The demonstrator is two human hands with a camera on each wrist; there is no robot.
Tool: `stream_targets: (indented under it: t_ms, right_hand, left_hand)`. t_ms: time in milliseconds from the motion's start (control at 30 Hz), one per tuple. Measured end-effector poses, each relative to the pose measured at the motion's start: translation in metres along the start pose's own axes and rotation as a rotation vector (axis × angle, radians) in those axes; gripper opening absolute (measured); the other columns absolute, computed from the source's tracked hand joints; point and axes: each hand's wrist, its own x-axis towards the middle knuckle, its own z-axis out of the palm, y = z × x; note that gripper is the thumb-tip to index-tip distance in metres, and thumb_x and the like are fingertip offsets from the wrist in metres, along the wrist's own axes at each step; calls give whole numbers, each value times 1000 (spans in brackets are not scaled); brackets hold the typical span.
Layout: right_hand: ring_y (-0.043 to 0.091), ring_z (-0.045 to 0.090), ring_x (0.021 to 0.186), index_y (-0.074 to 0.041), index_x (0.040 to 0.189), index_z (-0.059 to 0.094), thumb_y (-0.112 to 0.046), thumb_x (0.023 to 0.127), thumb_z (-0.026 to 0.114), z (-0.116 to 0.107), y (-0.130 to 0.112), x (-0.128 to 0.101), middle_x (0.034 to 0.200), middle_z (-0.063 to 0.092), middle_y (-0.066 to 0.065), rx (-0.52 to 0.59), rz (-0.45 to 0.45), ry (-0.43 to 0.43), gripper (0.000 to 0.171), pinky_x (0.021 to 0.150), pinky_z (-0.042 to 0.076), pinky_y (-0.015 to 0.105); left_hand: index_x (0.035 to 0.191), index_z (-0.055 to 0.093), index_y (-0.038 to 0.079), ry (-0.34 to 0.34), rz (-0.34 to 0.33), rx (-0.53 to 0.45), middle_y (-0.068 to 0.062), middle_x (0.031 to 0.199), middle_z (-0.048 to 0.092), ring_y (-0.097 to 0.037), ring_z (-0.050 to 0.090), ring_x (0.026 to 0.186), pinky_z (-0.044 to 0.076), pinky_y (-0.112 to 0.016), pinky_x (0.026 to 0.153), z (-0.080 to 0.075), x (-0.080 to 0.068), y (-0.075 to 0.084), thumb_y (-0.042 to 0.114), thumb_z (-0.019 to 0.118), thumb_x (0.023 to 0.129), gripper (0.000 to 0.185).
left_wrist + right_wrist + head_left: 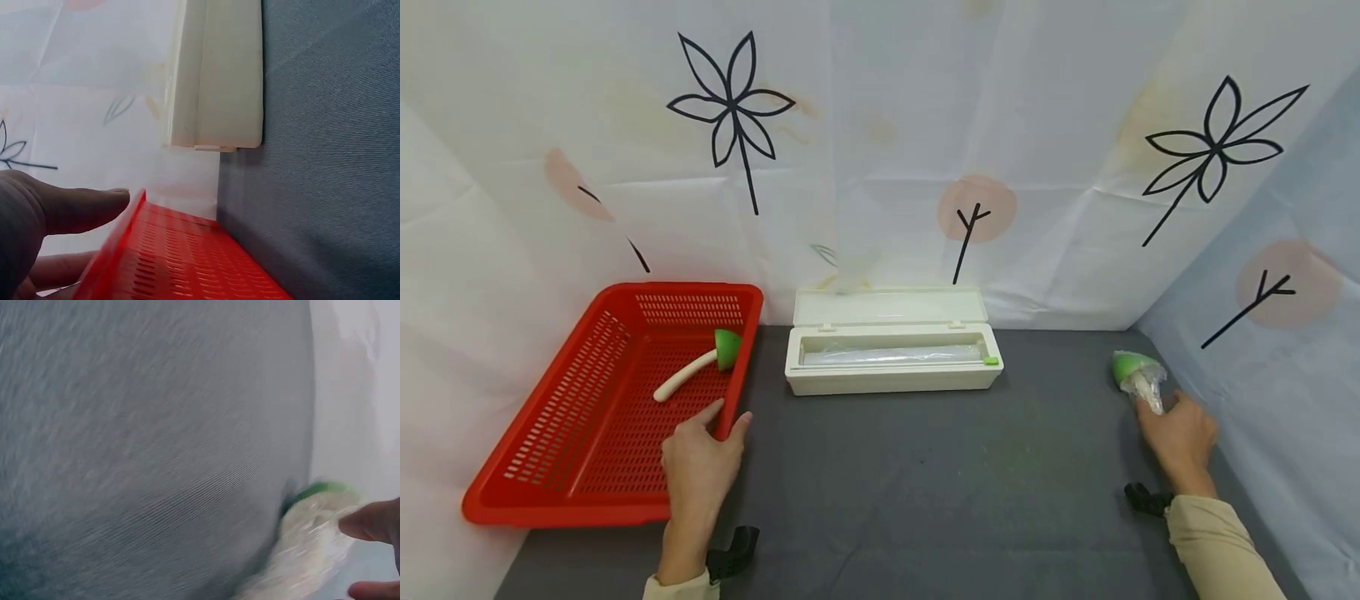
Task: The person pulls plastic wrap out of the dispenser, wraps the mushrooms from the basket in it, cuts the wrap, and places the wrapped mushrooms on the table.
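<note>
Our left hand (703,462) holds the right side of the red basket (565,514), its thumb outside the wall and its fingers inside; the left wrist view shows the rim passing between them. In the basket we see a white stick (687,373) with a green cap (727,349), lying at a slant, the cap close to the right-hand wall.

At the far right, our right hand (1182,442) is at a similar green-capped piece (1141,372), this one covered in clear, crinkled film. The thumb touches the wrapping, but the right wrist view is badly blurred, so we cannot fairly tell whether the fingers are closed on it. The piece is near the side wall, its cap pointing away from us.

Between our hands, well apart from both, a white box (891,381) stands on the dark grey surface (955,483) near the back wall, its lid (891,307) raised. A length of clear film (891,356) lies inside, with a small green tab (991,361) at the right end.

Behind hangs a white cloth (887,108) (printed with black leaf outlines and pinkish discs), and we wear beige sleeves (1217,542).
</note>
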Motion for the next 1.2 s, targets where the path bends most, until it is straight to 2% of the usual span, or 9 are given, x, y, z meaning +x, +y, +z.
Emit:
stream_targets:
  t_ms: [67,167,267,367,467,600,800,1000,1200]
  right_hand:
    - [61,50,108,23,124,54,-17,93,63,-1,-12,-4,119,54,45,23,-58,70,51,92,35,69]
    - [56,56,103,18,119,62,-12,92,69,1,-40,-10,113,61,41,71,-213,144,40,89,39,67]
    - [52,62,96,14,112,68,-7,90,75,6,-73,-17,105,66,36,139,-414,130,32,84,45,64]
    - [47,66,91,10,109,72,-5,88,78,12,-107,-23,102,70,30,206,-595,45,27,79,51,60]
    - [42,67,90,7,108,73,-4,88,79,22,-140,-25,101,71,24,240,-713,-65,24,78,54,57]
    - [40,67,92,5,109,74,-6,89,77,35,-175,-21,103,71,20,220,-784,-223,23,79,54,53]
    - [36,66,99,4,112,74,0,90,75,53,-207,-9,107,72,18,26,-868,-421,23,84,54,49]
    - [38,63,106,5,114,73,-2,89,77,58,-221,3,111,72,19,-92,-903,-561,27,90,52,48]
    - [30,63,92,1,107,76,-6,87,80,70,-221,15,99,72,13,-185,-1015,-539,21,81,53,42]
  left_hand:
    - [127,65,-9,27,49,4,-33,112,68,-51,64,91,45,-64,79,2,1,6,13,80,87,48]
    - [126,66,-9,71,164,-8,-31,115,68,-50,64,98,45,-65,84,8,6,17,11,80,86,47]
    - [123,67,-8,53,269,-38,-28,113,69,-47,64,102,47,-62,87,19,18,30,9,80,87,42]
    - [120,70,-7,-28,318,-39,-26,112,70,-45,63,103,46,-59,90,35,34,43,10,78,88,38]
    - [118,72,-5,-131,325,-21,-24,111,70,-42,63,101,46,-56,90,52,51,52,13,78,89,35]
    - [118,74,0,-251,299,19,-19,109,72,-38,64,99,49,-54,87,74,71,57,15,77,90,32]
    - [116,77,5,-361,208,66,-15,110,74,-37,65,103,51,-53,87,99,90,57,15,76,89,29]
    - [109,80,6,-355,204,125,-12,101,75,-37,64,98,50,-49,85,111,96,57,18,83,84,29]
    - [97,82,6,-317,250,136,-12,90,74,-37,60,92,49,-49,80,116,97,55,11,80,85,13]
